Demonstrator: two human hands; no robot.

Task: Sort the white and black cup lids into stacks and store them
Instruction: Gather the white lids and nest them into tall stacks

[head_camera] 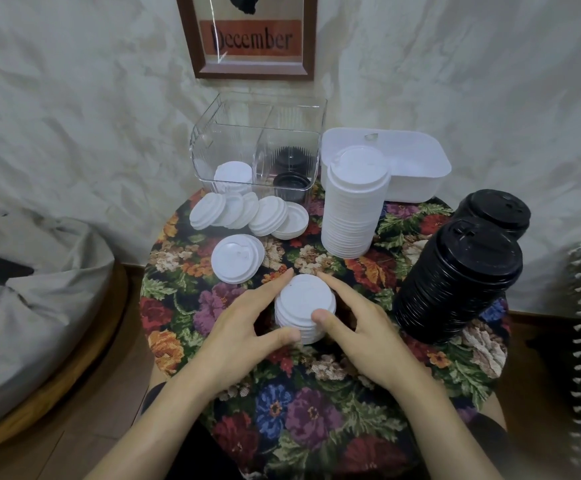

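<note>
A short stack of white lids point(304, 303) stands in the middle of the floral table. My left hand point(247, 323) and my right hand point(358, 323) cup it from either side, fingers and thumbs curled round its edge. A tall white lid stack point(353, 206) stands behind it. Two tall black lid stacks point(455, 282) point(493, 211) stand to the right. A loose white lid point(237, 258) lies flat at left, and several white lids point(247, 214) lean in a row behind it.
A clear divided bin point(257, 147) at the back holds white lids on its left side and black lids on its right. A white tub point(417, 168) sits beside it. The round table point(316, 393) has a floral cloth. A grey cushion point(32, 289) lies at left.
</note>
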